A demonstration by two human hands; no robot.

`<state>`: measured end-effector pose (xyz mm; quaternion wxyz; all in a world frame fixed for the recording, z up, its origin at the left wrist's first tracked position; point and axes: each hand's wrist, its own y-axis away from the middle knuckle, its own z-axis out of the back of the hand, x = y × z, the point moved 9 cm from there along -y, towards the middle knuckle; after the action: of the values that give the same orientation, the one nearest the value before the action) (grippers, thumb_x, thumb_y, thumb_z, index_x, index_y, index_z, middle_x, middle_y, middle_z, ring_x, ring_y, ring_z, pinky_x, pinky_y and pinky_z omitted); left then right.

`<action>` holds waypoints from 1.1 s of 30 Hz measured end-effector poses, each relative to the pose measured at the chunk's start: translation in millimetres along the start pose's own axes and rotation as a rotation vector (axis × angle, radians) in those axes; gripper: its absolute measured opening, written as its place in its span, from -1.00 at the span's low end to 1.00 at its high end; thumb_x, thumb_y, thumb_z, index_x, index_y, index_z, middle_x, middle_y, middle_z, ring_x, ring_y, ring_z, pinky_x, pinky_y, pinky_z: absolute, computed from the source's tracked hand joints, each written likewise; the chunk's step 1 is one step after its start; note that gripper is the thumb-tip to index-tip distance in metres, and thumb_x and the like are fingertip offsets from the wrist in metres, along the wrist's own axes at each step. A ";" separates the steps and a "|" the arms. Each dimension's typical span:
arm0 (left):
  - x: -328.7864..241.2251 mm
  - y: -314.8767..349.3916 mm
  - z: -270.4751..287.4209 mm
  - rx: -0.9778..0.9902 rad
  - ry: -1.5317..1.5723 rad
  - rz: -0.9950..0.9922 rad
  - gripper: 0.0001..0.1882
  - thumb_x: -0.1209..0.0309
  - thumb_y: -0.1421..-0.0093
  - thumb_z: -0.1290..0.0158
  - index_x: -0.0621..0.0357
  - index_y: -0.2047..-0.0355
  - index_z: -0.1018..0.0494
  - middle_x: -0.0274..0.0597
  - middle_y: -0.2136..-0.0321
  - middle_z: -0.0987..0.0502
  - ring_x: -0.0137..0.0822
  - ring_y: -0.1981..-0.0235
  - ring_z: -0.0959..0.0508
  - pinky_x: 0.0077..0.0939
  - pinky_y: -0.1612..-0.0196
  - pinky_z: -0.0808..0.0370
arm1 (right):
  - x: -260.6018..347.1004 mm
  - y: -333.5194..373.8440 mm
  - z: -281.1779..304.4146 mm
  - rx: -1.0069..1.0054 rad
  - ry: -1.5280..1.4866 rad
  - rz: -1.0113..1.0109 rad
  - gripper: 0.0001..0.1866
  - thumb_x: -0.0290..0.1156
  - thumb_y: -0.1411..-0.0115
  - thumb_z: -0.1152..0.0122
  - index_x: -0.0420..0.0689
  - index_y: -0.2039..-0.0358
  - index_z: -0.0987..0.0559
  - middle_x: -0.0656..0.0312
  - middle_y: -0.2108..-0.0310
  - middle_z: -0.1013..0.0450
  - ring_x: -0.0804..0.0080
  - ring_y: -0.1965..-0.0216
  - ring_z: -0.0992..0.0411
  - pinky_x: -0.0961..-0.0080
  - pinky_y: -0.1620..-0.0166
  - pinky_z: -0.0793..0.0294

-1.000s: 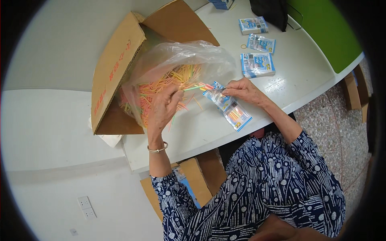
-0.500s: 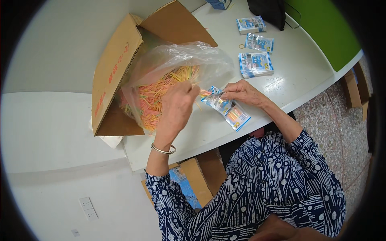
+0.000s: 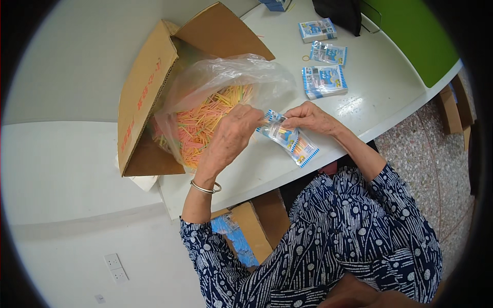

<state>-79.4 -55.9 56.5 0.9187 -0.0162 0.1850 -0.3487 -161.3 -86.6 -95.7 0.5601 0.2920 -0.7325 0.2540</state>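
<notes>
With its fingers closed, my left hand [image 3: 239, 128] is at the open left end of a small clear plastic packet [image 3: 282, 134] with blue striped edges; what those fingertips hold is hidden. My right hand [image 3: 310, 119] pinches the packet's upper right side between thumb and fingers. Pale thin sticks show through the packet's film. Below it, partly covered, a filled packet [image 3: 306, 153] of pink and yellow sticks lies on the table. Left of my hands, many loose coloured thin sticks [image 3: 197, 131] lie in a big clear plastic bag [image 3: 226, 66].
The bag sits in an open cardboard box [image 3: 146, 97] tipped on the white table [image 3: 370, 97]. Stacks of flat packets [image 3: 324, 81] and a rubber band [image 3: 305, 58] lie beyond my right hand. A black cloth item [image 3: 341, 15] is farther back. Under the table stands another cardboard box [image 3: 251, 231].
My left hand has moved right, up against the packet's mouth. The sticks that showed between it and the packet are now out of sight there. My right hand keeps its pinch.
</notes>
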 end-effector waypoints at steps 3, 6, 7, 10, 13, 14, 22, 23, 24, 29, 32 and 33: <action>-1.5 0.6 -7.0 0.043 0.052 -0.045 -0.90 0.61 -0.03 -0.01 0.28 0.39 -0.43 -0.09 0.46 -0.42 -0.12 0.37 -0.44 -0.30 0.27 -0.40 | 5.5 1.7 -5.0 -0.009 -0.023 0.009 -0.71 -0.32 -0.14 -0.19 -0.26 0.20 -0.60 0.31 0.46 -0.52 0.73 0.39 -0.37 0.74 0.26 -0.34; 1.8 0.2 -4.0 -0.007 0.059 -0.016 -0.87 0.60 0.00 -0.08 0.24 0.38 -0.48 -0.14 0.41 -0.49 -0.16 0.36 -0.50 -0.35 0.27 -0.43 | 4.0 1.3 -3.8 -0.006 -0.031 -0.003 -0.71 -0.33 -0.15 -0.19 -0.27 0.20 -0.59 0.30 0.45 -0.53 0.72 0.38 -0.38 0.73 0.25 -0.35; 2.3 0.5 -2.5 -0.007 0.061 -0.017 -0.87 0.60 0.00 -0.08 0.24 0.38 -0.48 -0.14 0.41 -0.49 -0.16 0.36 -0.50 -0.35 0.27 -0.43 | 2.6 1.2 -1.3 -0.007 -0.031 -0.004 -0.71 -0.33 -0.15 -0.19 -0.27 0.20 -0.59 0.30 0.45 -0.53 0.72 0.38 -0.38 0.73 0.25 -0.35; 13.0 0.4 3.1 -0.009 0.062 0.086 -0.85 0.61 0.00 -0.08 0.24 0.36 -0.48 -0.13 0.43 -0.49 -0.17 0.36 -0.50 -0.36 0.30 -0.43 | 2.8 2.8 2.1 0.001 -0.043 0.012 -0.70 -0.34 -0.14 -0.19 -0.27 0.19 -0.59 0.29 0.43 -0.54 0.71 0.37 -0.38 0.72 0.23 -0.35; 12.5 1.1 0.7 -0.019 0.021 0.071 -0.87 0.62 0.00 -0.07 0.26 0.38 -0.47 -0.12 0.44 -0.49 -0.17 0.38 -0.50 -0.37 0.30 -0.43 | 6.3 1.8 1.0 -0.031 -0.076 0.019 -0.72 -0.34 -0.14 -0.19 -0.26 0.21 -0.60 0.28 0.42 -0.54 0.71 0.36 -0.38 0.72 0.23 -0.35; 7.3 -0.3 -2.1 -0.023 0.018 0.035 -0.87 0.63 0.00 -0.07 0.27 0.38 -0.47 -0.12 0.45 -0.49 -0.17 0.39 -0.50 -0.38 0.30 -0.42 | 7.4 2.0 -0.3 -0.015 -0.044 0.021 -0.73 -0.34 -0.14 -0.19 -0.26 0.22 -0.61 0.27 0.41 -0.54 0.71 0.36 -0.39 0.72 0.23 -0.35; 20.3 -4.1 12.1 -0.017 0.037 0.157 -0.88 0.58 -0.04 -0.05 0.26 0.36 -0.45 -0.11 0.44 -0.51 -0.15 0.38 -0.51 -0.35 0.29 -0.43 | 8.0 3.8 4.4 -0.015 -0.022 0.033 -0.75 -0.34 -0.14 -0.18 -0.26 0.26 -0.62 0.28 0.43 -0.54 0.71 0.36 -0.38 0.72 0.21 -0.34; 21.2 -4.4 9.8 -0.022 0.045 0.135 -0.89 0.59 -0.04 -0.05 0.26 0.37 -0.45 -0.11 0.44 -0.51 -0.16 0.38 -0.52 -0.37 0.28 -0.43 | 8.7 3.3 4.3 -0.022 -0.030 0.041 -0.75 -0.34 -0.14 -0.18 -0.25 0.26 -0.62 0.29 0.44 -0.54 0.71 0.37 -0.38 0.73 0.22 -0.34; 20.8 -5.3 8.1 -0.026 0.052 0.113 -0.90 0.59 -0.05 -0.05 0.26 0.38 -0.44 -0.11 0.45 -0.50 -0.16 0.38 -0.52 -0.38 0.28 -0.43 | 9.0 2.9 4.7 -0.030 -0.037 0.049 -0.75 -0.34 -0.15 -0.18 -0.25 0.26 -0.62 0.30 0.45 -0.53 0.71 0.37 -0.38 0.73 0.23 -0.34; 6.6 -12.3 -12.7 0.021 0.120 0.082 -0.83 0.59 -0.08 -0.02 0.26 0.28 -0.41 -0.07 0.43 -0.49 -0.14 0.37 -0.51 -0.35 0.27 -0.43 | 6.9 2.6 -2.2 -0.009 -0.019 0.022 -0.76 -0.35 -0.15 -0.18 -0.25 0.27 -0.62 0.30 0.45 -0.53 0.73 0.38 -0.38 0.73 0.25 -0.36; 8.9 -10.3 -9.9 -0.027 0.217 0.149 -0.78 0.55 -0.13 0.00 0.25 0.17 -0.37 -0.07 0.34 -0.48 -0.20 0.31 -0.52 -0.40 0.21 -0.44 | 7.3 3.7 -0.2 -0.021 -0.055 0.026 -0.75 -0.35 -0.15 -0.18 -0.26 0.26 -0.61 0.31 0.44 -0.53 0.74 0.38 -0.37 0.73 0.25 -0.36; 10.3 -11.4 -7.9 -0.059 0.283 0.164 -0.75 0.51 -0.18 0.03 0.24 0.11 -0.34 -0.02 0.29 -0.47 -0.17 0.27 -0.51 -0.40 0.20 -0.42 | 8.2 4.6 2.6 -0.025 -0.080 0.046 -0.74 -0.35 -0.15 -0.18 -0.27 0.25 -0.61 0.32 0.43 -0.53 0.74 0.37 -0.37 0.74 0.24 -0.36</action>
<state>-82.4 -70.4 47.7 0.9080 0.0212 0.3232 -0.2658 -168.1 -86.4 -88.6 0.5281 0.2780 -0.7638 0.2457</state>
